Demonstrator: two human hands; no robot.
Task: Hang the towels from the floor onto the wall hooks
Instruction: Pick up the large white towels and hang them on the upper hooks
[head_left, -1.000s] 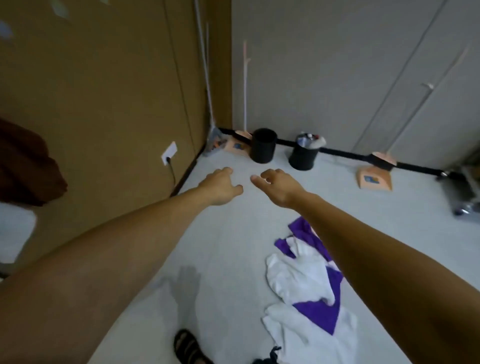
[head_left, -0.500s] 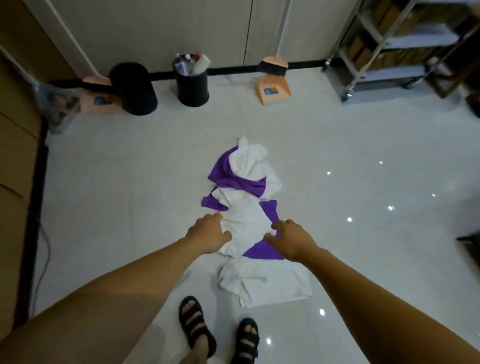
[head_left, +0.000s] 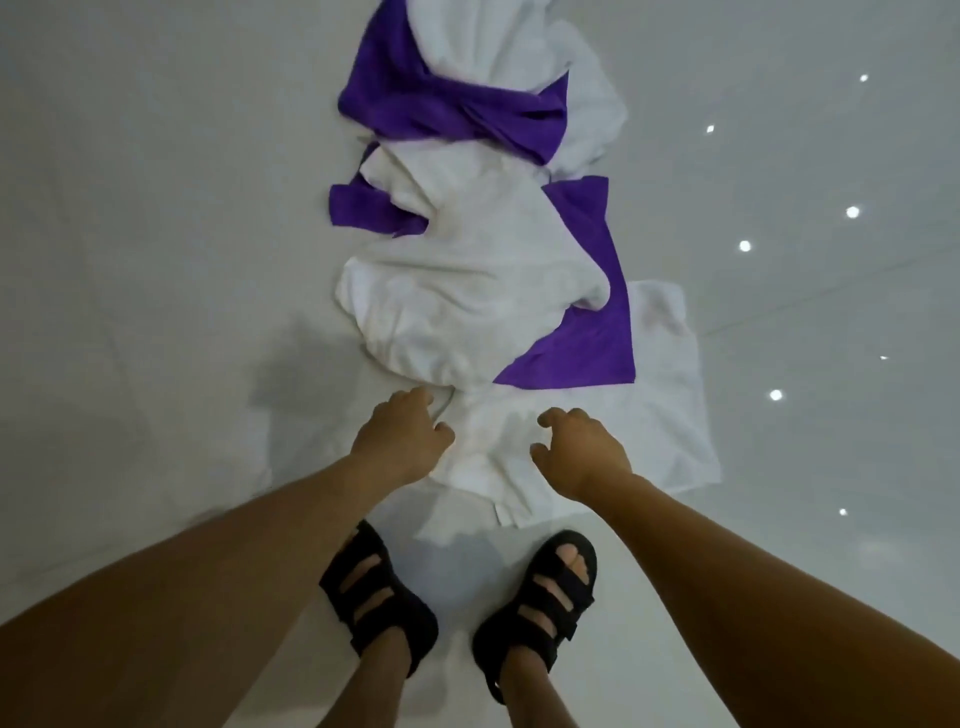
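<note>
A heap of white and purple towels lies on the pale floor in front of me. The nearest white towel (head_left: 654, 431) is spread flat, and a purple towel (head_left: 582, 353) overlaps its far edge. Beyond those, a crumpled white towel (head_left: 457, 291) and a twisted purple towel (head_left: 441, 109) lie further out. My left hand (head_left: 402, 441) reaches down at the near white towel's left edge, its fingers loosely curled. My right hand (head_left: 576, 449) hovers over the same towel with curled, spread fingers. Neither hand plainly grips cloth. No wall hooks are in view.
My feet in black sandals (head_left: 379, 603) stand just behind the near towel, the right sandal (head_left: 540, 597) close to its hem. Glossy light-grey floor (head_left: 156, 208) stretches to both sides, with ceiling-light reflections on the right.
The view has tilted from the wall and bins straight down onto the towel heap. Both hands have dropped lower, from the middle white towel to the nearest one.
</note>
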